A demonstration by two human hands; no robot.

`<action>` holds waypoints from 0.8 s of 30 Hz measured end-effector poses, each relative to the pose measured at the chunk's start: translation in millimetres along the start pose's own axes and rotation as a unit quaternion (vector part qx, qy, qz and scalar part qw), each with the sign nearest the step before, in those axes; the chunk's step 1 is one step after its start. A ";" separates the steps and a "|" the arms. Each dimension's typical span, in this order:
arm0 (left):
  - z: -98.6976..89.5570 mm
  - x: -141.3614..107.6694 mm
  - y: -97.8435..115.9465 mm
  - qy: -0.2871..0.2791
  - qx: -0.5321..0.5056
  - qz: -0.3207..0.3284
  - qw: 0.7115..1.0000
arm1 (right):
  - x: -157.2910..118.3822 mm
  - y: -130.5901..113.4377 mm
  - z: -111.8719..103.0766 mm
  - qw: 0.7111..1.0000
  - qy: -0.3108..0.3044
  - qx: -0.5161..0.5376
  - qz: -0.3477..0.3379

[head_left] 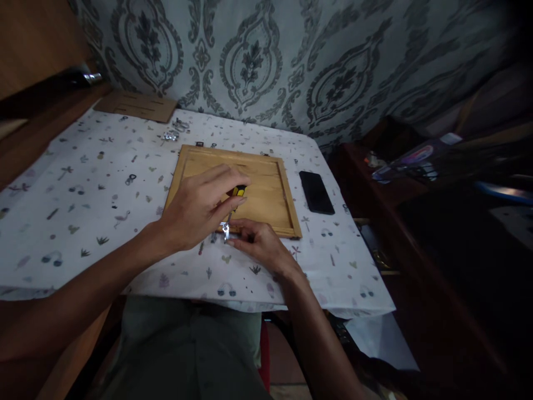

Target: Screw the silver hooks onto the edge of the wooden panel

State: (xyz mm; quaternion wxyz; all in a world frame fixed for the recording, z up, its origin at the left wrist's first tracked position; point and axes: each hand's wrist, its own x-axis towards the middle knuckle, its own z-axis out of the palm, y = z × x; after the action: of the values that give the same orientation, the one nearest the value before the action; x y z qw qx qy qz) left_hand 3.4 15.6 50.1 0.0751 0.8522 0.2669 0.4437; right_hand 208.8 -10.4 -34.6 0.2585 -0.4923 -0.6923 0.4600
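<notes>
A framed wooden panel [258, 172] lies flat on the table. Over its front edge, my left hand [200, 203] is closed around a screwdriver [239, 191] with a yellow and black handle, its shaft pointing down. The tip meets a small shiny metal fitting [226, 231] at the panel's front edge; its exact kind is too small to make out. My right hand [262, 243] pinches this fitting from the right, thumb and fingers close together. Part of the panel is hidden behind my left hand.
A black phone [317, 192] lies right of the panel. Loose metal fittings [171, 135] and a brown cardboard piece [137, 105] are at the back left of the patterned tablecloth [83, 222]. A patterned curtain [250, 61] hangs behind. Cluttered dark furniture [387, 194] stands to the right.
</notes>
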 end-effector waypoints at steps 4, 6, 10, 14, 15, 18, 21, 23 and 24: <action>0.2 0.4 0.1 0.000 0.003 0.001 1.000 | -0.1 1.1 0.0 1.000 0.002 -0.003 0.003; 0.6 0.3 0.0 0.001 0.002 -0.001 1.000 | -0.1 0.9 -0.1 1.000 0.004 -0.005 0.003; 0.8 -0.1 0.2 0.009 -0.004 0.003 1.000 | 0.2 -0.4 -0.6 1.000 -0.004 -0.007 0.003; 0.2 -0.2 0.7 0.003 -0.002 0.001 1.000 | 0.5 -1.3 -1.3 1.000 -0.008 -0.007 0.006; 0.1 -0.2 0.7 0.001 -0.001 -0.001 1.000 | 0.6 -1.4 -1.4 1.000 -0.008 -0.006 0.008; 0.7 -0.3 0.4 0.001 -0.001 -0.001 1.000 | 0.3 -2.2 -1.2 1.000 -0.008 -0.006 0.014; 1.0 0.1 -0.2 -0.005 -0.012 0.003 1.000 | 0.0 -2.9 -0.9 1.000 -0.005 -0.007 0.015; 0.4 0.8 -0.5 -0.016 -0.024 0.003 1.000 | 0.1 -2.9 -0.8 1.000 -0.003 -0.008 0.013; -0.3 1.3 -0.6 -0.022 -0.030 0.001 0.999 | 0.1 -2.8 -0.8 1.000 -0.004 -0.008 0.011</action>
State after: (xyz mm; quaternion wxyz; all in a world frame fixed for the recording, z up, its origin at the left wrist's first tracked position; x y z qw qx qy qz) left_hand 3.5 16.8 50.9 0.1063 0.8592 0.2510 0.4331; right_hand 208.2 -10.2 -31.8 0.2472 -0.5000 -0.6916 0.4588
